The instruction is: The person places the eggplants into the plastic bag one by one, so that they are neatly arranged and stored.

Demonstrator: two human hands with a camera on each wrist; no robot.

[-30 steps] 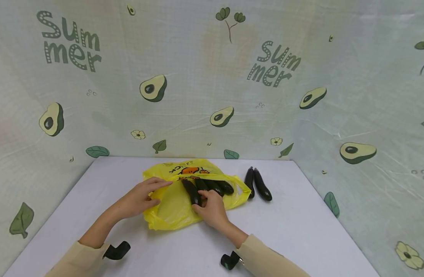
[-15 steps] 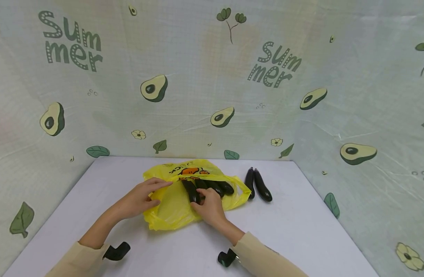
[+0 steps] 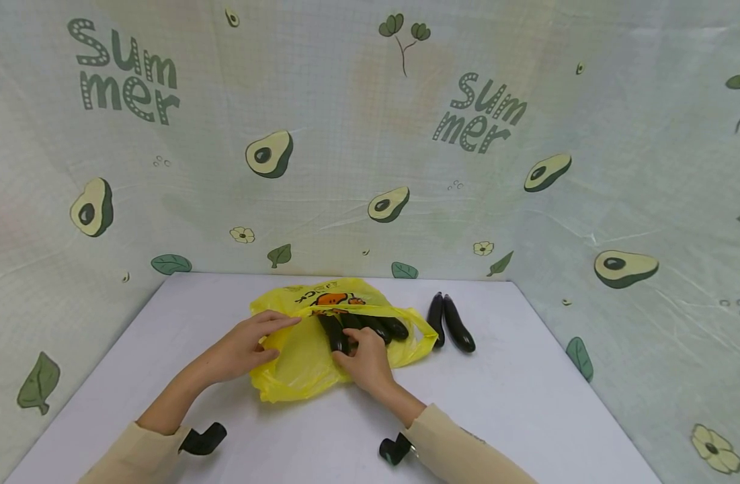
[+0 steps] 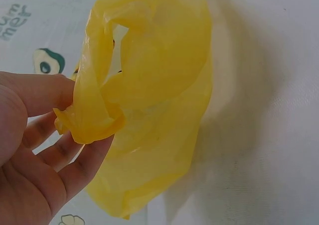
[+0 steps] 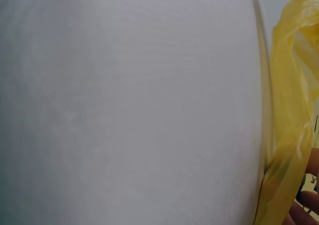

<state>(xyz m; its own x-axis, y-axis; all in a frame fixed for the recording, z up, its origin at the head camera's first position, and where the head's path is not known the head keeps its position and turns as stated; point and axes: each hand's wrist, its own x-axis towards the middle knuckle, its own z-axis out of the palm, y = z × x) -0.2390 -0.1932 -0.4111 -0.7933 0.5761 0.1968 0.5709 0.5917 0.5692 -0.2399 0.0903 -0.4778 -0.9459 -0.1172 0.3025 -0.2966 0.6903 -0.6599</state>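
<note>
A yellow plastic bag (image 3: 297,373) lies on its side, its mouth turned toward me. Several dark eggplants (image 3: 395,327) sit side by side inside it. My right hand (image 3: 370,363) reaches into the mouth and holds the near end of the leftmost eggplant (image 3: 332,331) between thumb and fingers. In the right wrist view only some fingertips show beside the bag (image 5: 291,110). On the left, my left hand (image 3: 245,346) holds the bag's edge up. The left wrist view has the bag's handle (image 4: 94,110) between the thumb and fingers of that hand (image 4: 45,150).
Two more eggplants (image 3: 458,326) lie on the white table (image 3: 515,403) to the right of the bag. Cloth printed with avocados (image 3: 321,222) stands behind and along the sides. A black wrist camera (image 3: 204,439) sticks out from each sleeve.
My right hand has shifted slightly away from me and to the left, with the end of the held eggplant. The left hand and the bag look almost unchanged.
</note>
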